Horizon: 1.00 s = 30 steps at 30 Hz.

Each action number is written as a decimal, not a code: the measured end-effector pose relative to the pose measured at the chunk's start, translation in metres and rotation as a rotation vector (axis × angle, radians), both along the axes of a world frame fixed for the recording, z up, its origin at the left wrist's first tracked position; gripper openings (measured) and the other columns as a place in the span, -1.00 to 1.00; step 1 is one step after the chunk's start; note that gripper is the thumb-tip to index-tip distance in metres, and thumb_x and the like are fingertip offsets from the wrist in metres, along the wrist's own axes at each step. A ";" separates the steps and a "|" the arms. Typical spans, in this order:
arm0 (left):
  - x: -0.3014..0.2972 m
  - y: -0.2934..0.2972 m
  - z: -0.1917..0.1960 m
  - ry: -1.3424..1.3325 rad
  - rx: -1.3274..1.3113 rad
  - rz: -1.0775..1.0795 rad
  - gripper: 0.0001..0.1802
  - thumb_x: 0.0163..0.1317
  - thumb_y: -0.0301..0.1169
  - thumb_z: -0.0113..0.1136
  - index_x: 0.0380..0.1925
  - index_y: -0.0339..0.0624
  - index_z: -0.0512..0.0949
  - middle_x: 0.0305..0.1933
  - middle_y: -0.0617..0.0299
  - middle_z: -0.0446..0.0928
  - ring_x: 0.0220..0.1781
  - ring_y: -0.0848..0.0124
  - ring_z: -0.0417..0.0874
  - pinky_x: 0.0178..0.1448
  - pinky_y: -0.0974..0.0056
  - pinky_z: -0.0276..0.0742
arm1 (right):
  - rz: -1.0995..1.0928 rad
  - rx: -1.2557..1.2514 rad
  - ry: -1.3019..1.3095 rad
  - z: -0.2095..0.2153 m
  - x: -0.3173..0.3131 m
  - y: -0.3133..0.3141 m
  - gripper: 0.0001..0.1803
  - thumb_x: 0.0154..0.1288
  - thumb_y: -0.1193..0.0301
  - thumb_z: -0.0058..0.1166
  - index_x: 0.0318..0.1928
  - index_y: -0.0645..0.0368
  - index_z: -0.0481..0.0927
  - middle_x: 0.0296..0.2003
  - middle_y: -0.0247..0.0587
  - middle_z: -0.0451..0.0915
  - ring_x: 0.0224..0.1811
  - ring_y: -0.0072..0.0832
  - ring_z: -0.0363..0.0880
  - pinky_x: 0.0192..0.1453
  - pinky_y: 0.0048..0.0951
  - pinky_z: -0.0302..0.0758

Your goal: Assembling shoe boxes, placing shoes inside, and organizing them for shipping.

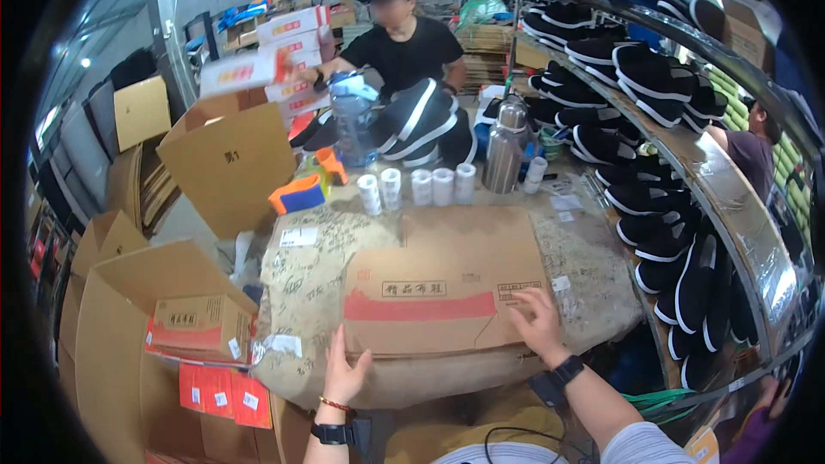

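A flattened brown cardboard box (444, 258) with a red band and dark print lies on the worktable (301, 309) in front of me. My left hand (345, 375) is at its near left corner, fingers stretched out and thumb apart. Over the right part of the cardboard is my right hand (536, 324), its fingers spread and touching or just above the surface. Neither hand is closed round anything. Both wrists wear black bands.
Several white label rolls (420, 186), a steel flask (507, 146) and a tape dispenser (298, 195) line the far table side. Shoe racks (601, 90) stand right. An open carton (120, 292) is at left. Across the table, a co-worker (400, 47) handles a blurred white box (245, 73).
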State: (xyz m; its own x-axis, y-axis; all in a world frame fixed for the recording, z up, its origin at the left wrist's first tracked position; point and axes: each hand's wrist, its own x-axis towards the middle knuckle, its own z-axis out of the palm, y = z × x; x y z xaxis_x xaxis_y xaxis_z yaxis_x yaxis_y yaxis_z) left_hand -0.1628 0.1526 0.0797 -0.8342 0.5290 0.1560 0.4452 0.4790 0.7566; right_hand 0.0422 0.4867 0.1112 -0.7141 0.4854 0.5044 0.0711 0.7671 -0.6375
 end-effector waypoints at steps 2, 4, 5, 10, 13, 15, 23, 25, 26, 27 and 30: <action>0.008 0.005 0.005 -0.034 0.010 0.022 -0.10 0.11 -0.18 0.31 0.38 -0.25 0.10 0.43 -0.21 0.13 0.52 -0.03 0.02 0.49 -0.14 -0.13 | -0.176 0.015 -0.052 -0.023 0.026 0.007 -0.41 0.04 0.33 0.33 0.13 0.14 0.49 0.15 0.04 0.37 0.16 -0.13 0.43 0.21 -0.23 0.40; 0.012 0.009 0.004 0.017 0.048 0.086 -0.11 0.08 -0.18 0.34 0.35 -0.26 0.16 0.41 -0.21 0.16 0.48 -0.04 0.12 0.48 -0.08 0.00 | -0.238 -0.014 -0.228 -0.036 0.037 0.008 -0.20 -0.08 0.24 0.41 0.23 0.12 0.40 0.33 0.21 0.15 0.36 0.02 0.22 0.36 -0.16 0.28; 0.018 0.013 0.013 0.013 0.022 0.130 -0.13 0.06 -0.20 0.35 0.33 -0.27 0.20 0.38 -0.20 0.21 0.44 -0.03 0.19 0.44 -0.02 0.10 | -0.219 -0.060 -0.242 -0.026 0.041 0.002 -0.18 -0.10 0.22 0.43 0.22 0.14 0.41 0.34 0.21 0.15 0.36 0.01 0.22 0.36 -0.16 0.28; 0.033 0.017 0.044 -0.105 0.073 0.143 -0.19 0.00 -0.28 0.38 0.27 -0.27 0.29 0.25 -0.13 0.39 0.30 0.03 0.41 0.30 0.12 0.35 | -0.101 -0.288 -0.156 -0.020 0.050 0.023 -0.16 -0.18 0.17 0.48 0.17 0.20 0.47 0.36 0.19 0.13 0.39 -0.03 0.20 0.37 -0.18 0.26; 0.039 0.014 0.047 0.070 -0.001 0.142 -0.21 -0.02 -0.31 0.39 0.25 -0.26 0.32 0.23 -0.13 0.41 0.26 0.03 0.44 0.27 0.11 0.38 | -0.086 -0.271 -0.177 -0.024 0.051 0.024 -0.22 -0.19 0.17 0.48 0.10 0.22 0.54 0.36 0.18 0.14 0.39 -0.02 0.20 0.38 -0.18 0.24; 0.035 0.011 0.024 0.069 0.059 0.174 -0.22 -0.02 -0.32 0.39 0.25 -0.24 0.33 0.22 -0.13 0.42 0.24 0.04 0.46 0.26 0.11 0.40 | -0.086 -0.144 -0.141 -0.032 0.048 0.018 -0.26 -0.20 0.16 0.48 0.06 0.19 0.58 0.35 0.20 0.14 0.38 0.01 0.19 0.37 -0.15 0.25; 0.030 0.014 0.023 -0.248 0.239 0.237 -0.22 0.00 -0.28 0.39 0.25 -0.20 0.32 0.23 -0.07 0.42 0.28 0.11 0.44 0.27 0.09 0.38 | -0.097 -0.169 -0.111 -0.027 0.050 0.027 -0.28 -0.19 0.10 0.48 0.05 0.11 0.62 0.33 0.29 0.15 0.36 0.05 0.22 0.36 -0.16 0.27; 0.039 0.016 0.058 -0.111 0.201 0.227 -0.26 0.05 -0.40 0.33 0.26 -0.33 0.28 0.23 -0.05 0.42 0.24 0.18 0.47 0.28 0.15 0.38 | 0.012 -0.285 -0.187 -0.010 0.054 0.034 -0.26 -0.17 0.11 0.48 0.07 0.14 0.60 0.34 0.30 0.12 0.36 0.04 0.24 0.36 -0.18 0.27; 0.042 0.016 0.070 0.029 0.173 0.231 -0.29 0.10 -0.53 0.27 0.26 -0.45 0.24 0.22 -0.04 0.42 0.21 0.26 0.49 0.30 0.20 0.38 | 0.000 -0.290 -0.185 -0.002 0.055 0.037 -0.26 -0.17 0.11 0.48 0.07 0.14 0.60 0.34 0.30 0.12 0.36 0.04 0.24 0.36 -0.18 0.27; 0.042 0.016 0.074 -0.077 0.466 0.223 -0.23 0.11 -0.42 0.30 0.29 -0.45 0.20 0.27 -0.07 0.36 0.26 0.20 0.44 0.34 0.14 0.33 | 0.003 -0.330 -0.174 0.005 0.056 0.039 -0.25 -0.17 0.11 0.49 0.08 0.16 0.59 0.35 0.30 0.11 0.36 0.03 0.23 0.37 -0.18 0.26; 0.049 0.023 0.086 0.455 0.684 -0.040 -0.17 0.13 -0.29 0.31 0.31 -0.47 0.16 0.37 -0.11 0.22 0.36 0.14 0.32 0.38 0.09 0.27 | -0.016 -0.425 -0.181 0.012 0.060 0.037 -0.20 -0.17 0.11 0.49 0.11 0.23 0.56 0.37 0.31 0.07 0.42 0.00 0.15 0.41 -0.18 0.20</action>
